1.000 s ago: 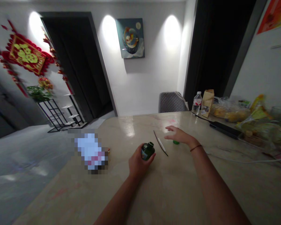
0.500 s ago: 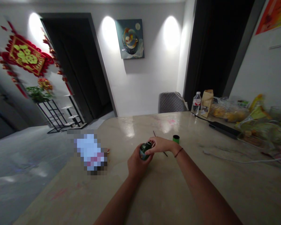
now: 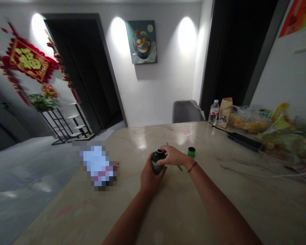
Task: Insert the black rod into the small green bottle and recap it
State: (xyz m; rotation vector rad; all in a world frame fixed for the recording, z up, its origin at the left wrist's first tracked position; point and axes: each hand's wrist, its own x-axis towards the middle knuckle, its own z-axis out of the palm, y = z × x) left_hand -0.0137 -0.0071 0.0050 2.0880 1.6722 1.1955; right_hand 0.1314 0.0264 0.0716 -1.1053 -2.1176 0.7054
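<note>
A dark green bottle [image 3: 157,157] stands near the middle of the table, its round mouth uncovered and facing up. My left hand [image 3: 149,177] wraps round the bottle's body from the left and front. From the right, my right hand [image 3: 172,156] grips its upper side, fingers bent round behind the shoulder and thumb across the front. Just beyond my right wrist stands a green cap [image 3: 191,152], its dark hollow side up. A thin dark stick [image 3: 180,167] lies on the table, partly hidden under my right hand.
A blurred-out bright phone-like object [image 3: 98,166] is at the table's left. On the right are a white cable [image 3: 260,176], a black power strip [image 3: 244,141], a water bottle [image 3: 214,113], a paper bag [image 3: 225,111] and plastic bags of food [image 3: 250,120]. A grey chair [image 3: 187,111] stands behind.
The green bottle has tipped from leaning right to nearly upright, its mouth moving slightly left and up. My right hand has shifted a little left with it.
</note>
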